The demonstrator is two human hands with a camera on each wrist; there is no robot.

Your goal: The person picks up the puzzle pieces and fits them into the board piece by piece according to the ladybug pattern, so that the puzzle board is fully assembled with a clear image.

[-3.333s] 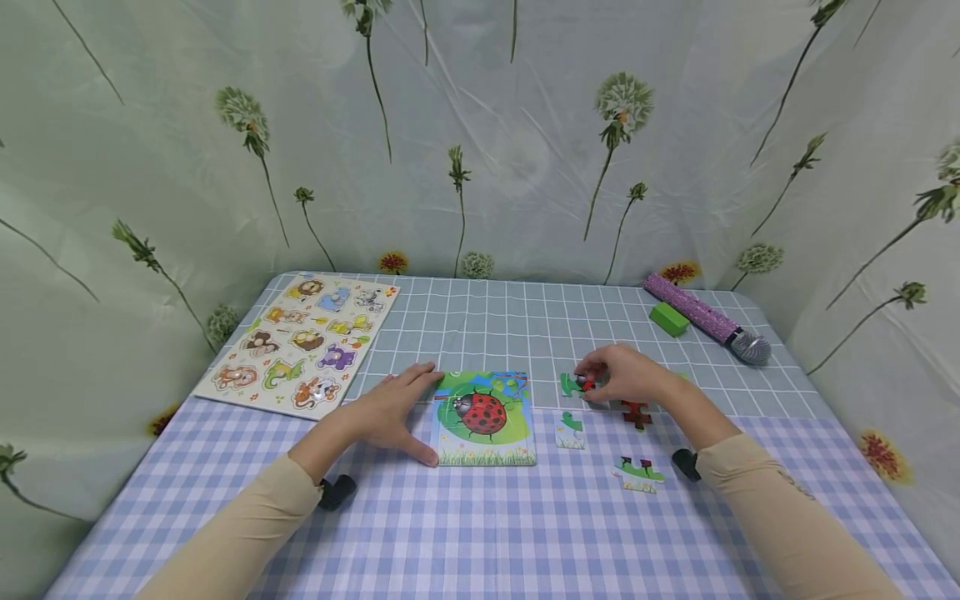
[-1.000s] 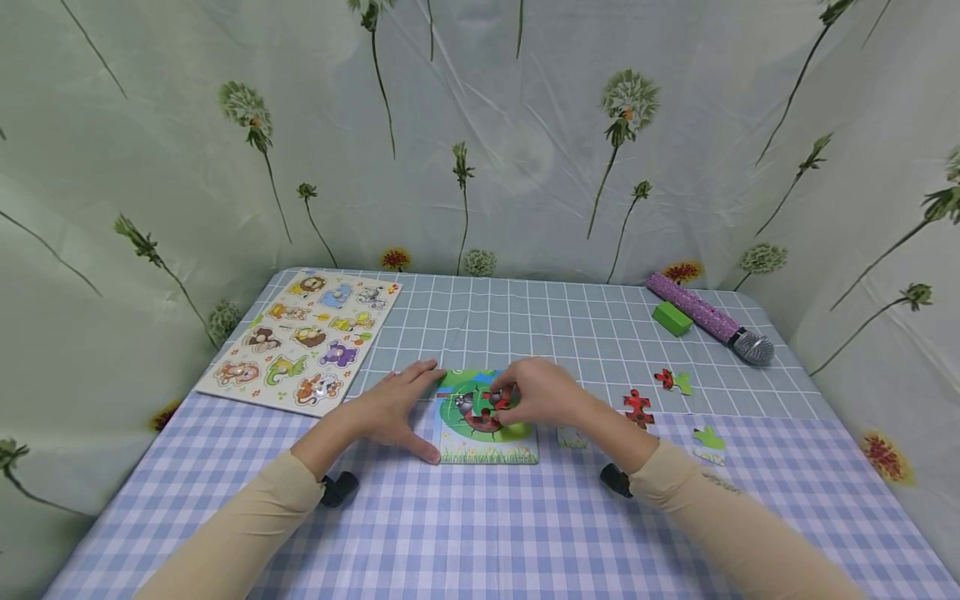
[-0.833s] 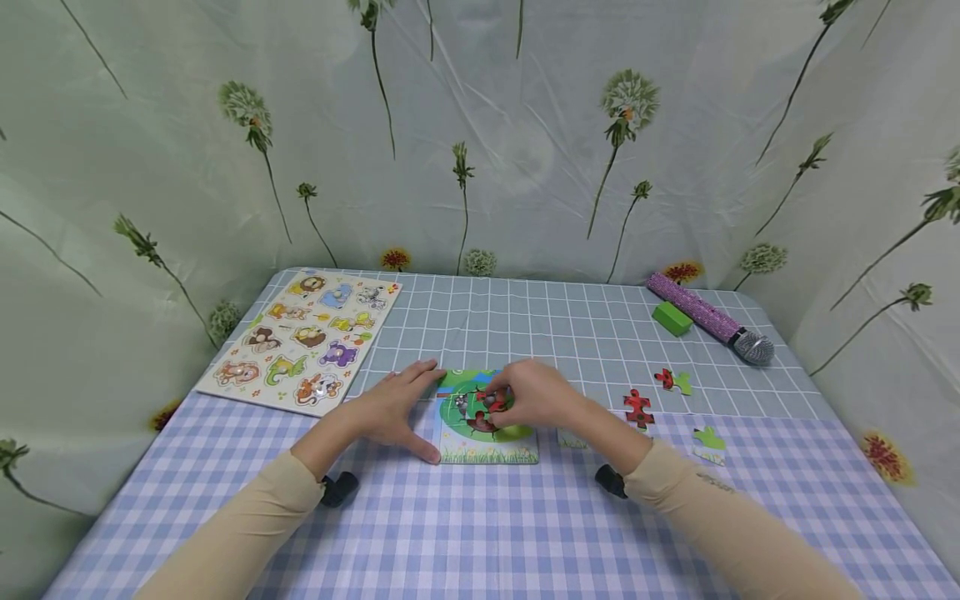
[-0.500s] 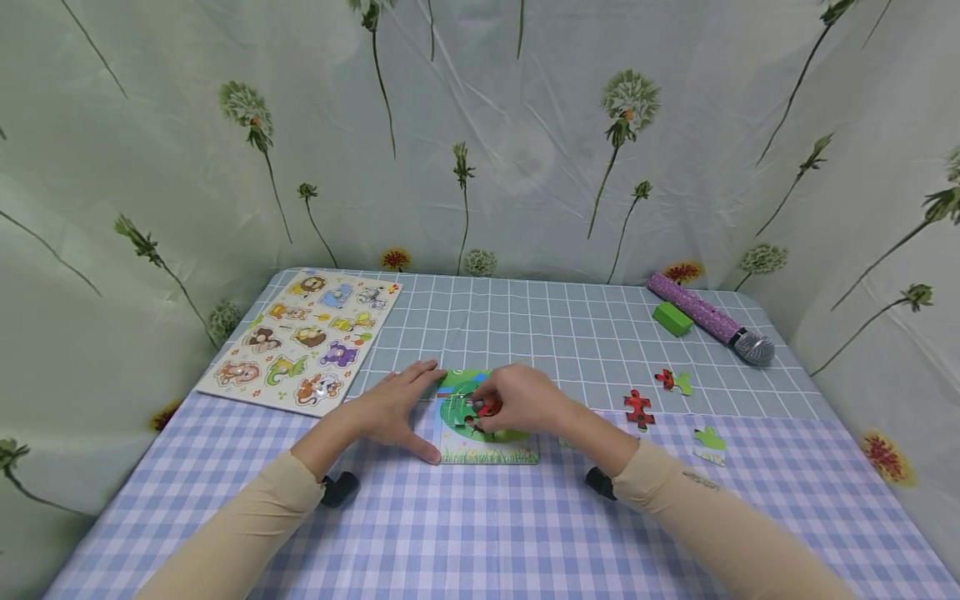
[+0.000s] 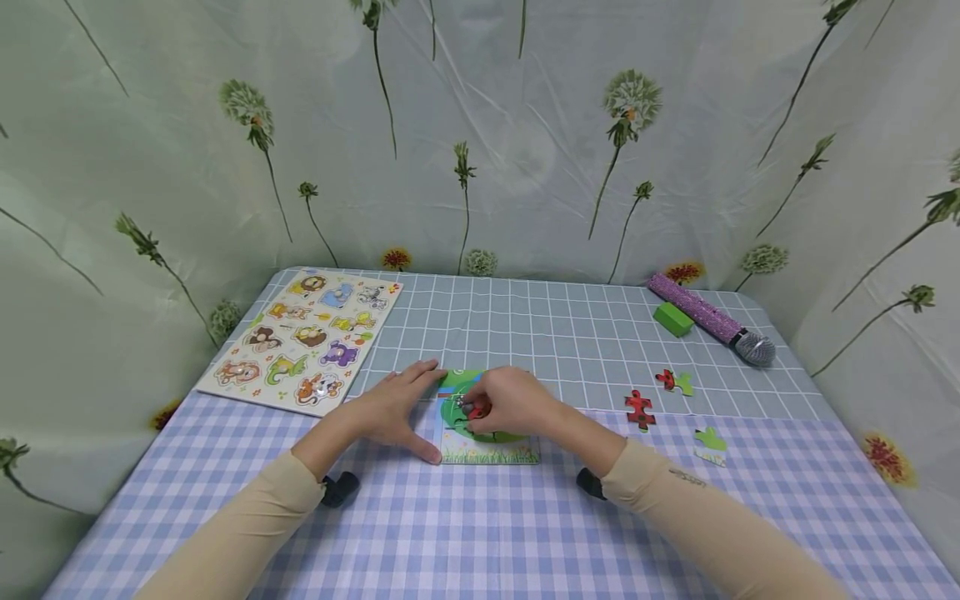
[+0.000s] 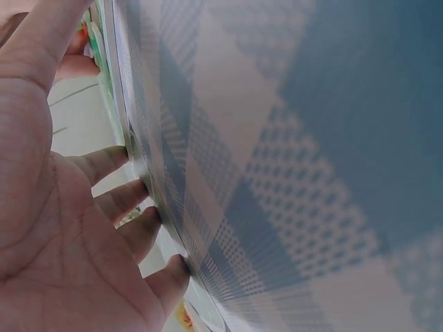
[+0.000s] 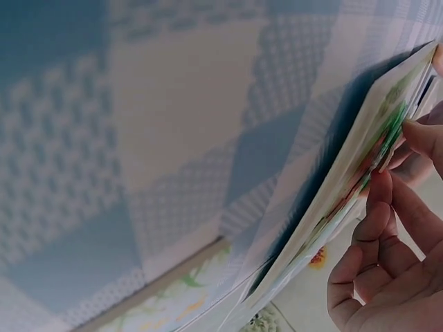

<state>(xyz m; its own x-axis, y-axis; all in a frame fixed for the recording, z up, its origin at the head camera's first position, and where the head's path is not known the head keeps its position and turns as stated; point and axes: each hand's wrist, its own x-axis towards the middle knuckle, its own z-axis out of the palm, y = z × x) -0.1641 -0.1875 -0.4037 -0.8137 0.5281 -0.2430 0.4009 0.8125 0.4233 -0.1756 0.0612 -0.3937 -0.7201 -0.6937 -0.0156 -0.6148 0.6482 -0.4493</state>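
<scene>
In the head view, a square puzzle board (image 5: 491,455) with a ladybug picture over a grass border lies on the checked cloth. My left hand (image 5: 393,410) rests along its left side, thumb at the near corner and fingers spread toward the far one. Over the middle of the board, my right hand (image 5: 525,408) pinches a red and green puzzle piece (image 5: 478,408) between thumb and fingers, largely covered by them. The right wrist view shows that piece (image 7: 390,155) held low, close over the picture. The palm of my left hand (image 6: 62,228) fills the left wrist view.
Three loose puzzle pieces lie to the right: a red one (image 5: 640,410), a red-green one (image 5: 674,382) and a green-white one (image 5: 709,446). Farther back are a green block (image 5: 672,318) and a glittery microphone (image 5: 697,310). An animal peg board (image 5: 303,342) lies back left.
My right hand has come left from the loose pieces to the board with a puzzle piece, and lately shifted farther left across the picture. My left hand has kept its place.
</scene>
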